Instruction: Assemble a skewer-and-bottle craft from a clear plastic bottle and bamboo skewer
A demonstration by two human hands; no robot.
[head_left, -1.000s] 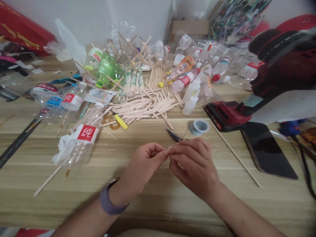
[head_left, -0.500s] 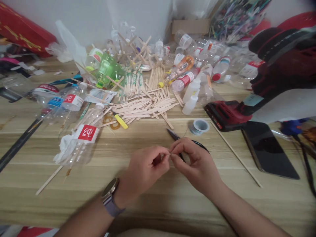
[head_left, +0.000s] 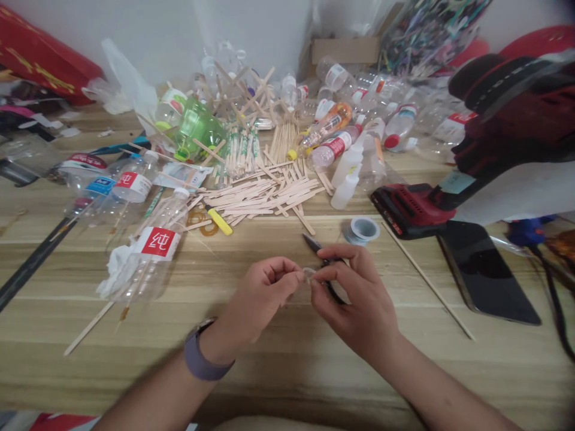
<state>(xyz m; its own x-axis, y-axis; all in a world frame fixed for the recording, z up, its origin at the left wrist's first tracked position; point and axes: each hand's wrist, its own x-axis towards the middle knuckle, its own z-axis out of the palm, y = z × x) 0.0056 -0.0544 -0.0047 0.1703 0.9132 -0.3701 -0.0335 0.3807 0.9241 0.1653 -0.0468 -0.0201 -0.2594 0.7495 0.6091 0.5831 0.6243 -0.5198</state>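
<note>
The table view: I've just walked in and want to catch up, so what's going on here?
A person's left hand and right hand meet at the fingertips around a small pale piece, too small to identify. A dark pointed tool lies partly hidden behind the right hand, with a spool just beyond. Flat wooden sticks lie heaped farther back.

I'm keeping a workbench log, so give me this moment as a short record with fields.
Left hand: pinched at a small translucent piece
Right hand: pinched at the same piece
Piece's shape: too small to tell
Partly hidden by right hand: dark pointed tool
Beyond right hand: spool
Right side: phone
Further back: flat wooden sticks
</note>
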